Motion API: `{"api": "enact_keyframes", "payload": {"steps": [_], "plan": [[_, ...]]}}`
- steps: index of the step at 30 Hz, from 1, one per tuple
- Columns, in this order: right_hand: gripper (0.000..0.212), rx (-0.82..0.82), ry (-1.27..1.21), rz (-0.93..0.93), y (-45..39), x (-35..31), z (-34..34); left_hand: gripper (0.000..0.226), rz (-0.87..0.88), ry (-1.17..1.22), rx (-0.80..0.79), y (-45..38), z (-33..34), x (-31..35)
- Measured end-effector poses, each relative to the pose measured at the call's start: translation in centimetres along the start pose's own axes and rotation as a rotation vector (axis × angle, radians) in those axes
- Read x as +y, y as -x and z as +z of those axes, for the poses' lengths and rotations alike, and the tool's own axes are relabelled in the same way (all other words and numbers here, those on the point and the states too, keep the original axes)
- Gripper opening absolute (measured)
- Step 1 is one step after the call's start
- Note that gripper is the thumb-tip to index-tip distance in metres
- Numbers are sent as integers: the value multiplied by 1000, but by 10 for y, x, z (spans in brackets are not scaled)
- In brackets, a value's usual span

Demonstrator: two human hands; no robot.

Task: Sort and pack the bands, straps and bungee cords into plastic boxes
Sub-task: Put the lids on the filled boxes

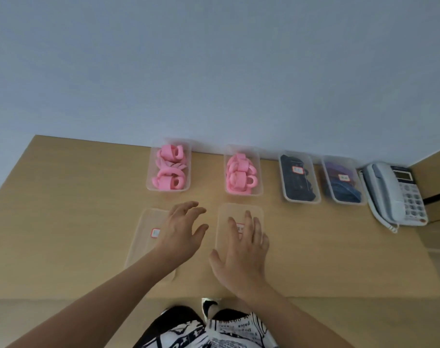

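Observation:
Two clear plastic boxes hold rolled pink bands: a left box (150, 180) and a middle box (258, 169). To their right stand a lidded box with dark straps (300, 178) and a lidded box with purple and blue items (343, 180). Two clear lids with red-edged labels lie nearer me, a left lid (146, 234) and a right lid (229, 212). My left hand (181, 234) hovers with spread fingers over the left lid's right edge, holding nothing. Over the right lid, my right hand (244, 254) is flat with straight fingers, also holding nothing.
A white desk telephone (394, 194) with a coiled cord sits at the far right of the wooden table (63, 209). The table's back edge meets a pale wall. My patterned trousers show below the front edge.

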State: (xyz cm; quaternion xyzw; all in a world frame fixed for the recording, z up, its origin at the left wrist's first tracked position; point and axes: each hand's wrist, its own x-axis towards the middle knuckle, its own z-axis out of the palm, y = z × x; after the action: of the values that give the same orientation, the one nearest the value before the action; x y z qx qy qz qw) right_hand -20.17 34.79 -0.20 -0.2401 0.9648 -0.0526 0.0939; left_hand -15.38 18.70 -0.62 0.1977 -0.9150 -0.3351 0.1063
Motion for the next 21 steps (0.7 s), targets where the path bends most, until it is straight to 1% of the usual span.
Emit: {"api": "enact_keyframes", "payload": {"steps": [3,4,6,9,11,14,16,18,21], "plan": [[80,160,-14,-55,-23,1,-15,37,-40,85,-5,-26,0,8],[81,177,-22,-59,-37,3,-20,35,-75,143,0,-36,-1,12],[83,120,-17,-54,-71,6,-30,35,-159,235,-15,-55,-2,19],[85,46,3,-95,-118,13,-36,38,-190,184,-79,-86,1,27],[86,10,1,-121,-145,16,-36,38,-248,194,-103,-110,4,33],[90,-36,-2,-138,-171,18,-31,37,-417,345,-121,-141,10,37],[92,-31,-20,-148,-182,19,-26,37,-518,462,-130,-159,16,39],[93,-20,-31,-156,-189,21,-21,31,-566,510,-119,-173,22,41],[92,-12,-32,-177,-199,29,-17,11,-638,536,-85,-187,29,39]]}}
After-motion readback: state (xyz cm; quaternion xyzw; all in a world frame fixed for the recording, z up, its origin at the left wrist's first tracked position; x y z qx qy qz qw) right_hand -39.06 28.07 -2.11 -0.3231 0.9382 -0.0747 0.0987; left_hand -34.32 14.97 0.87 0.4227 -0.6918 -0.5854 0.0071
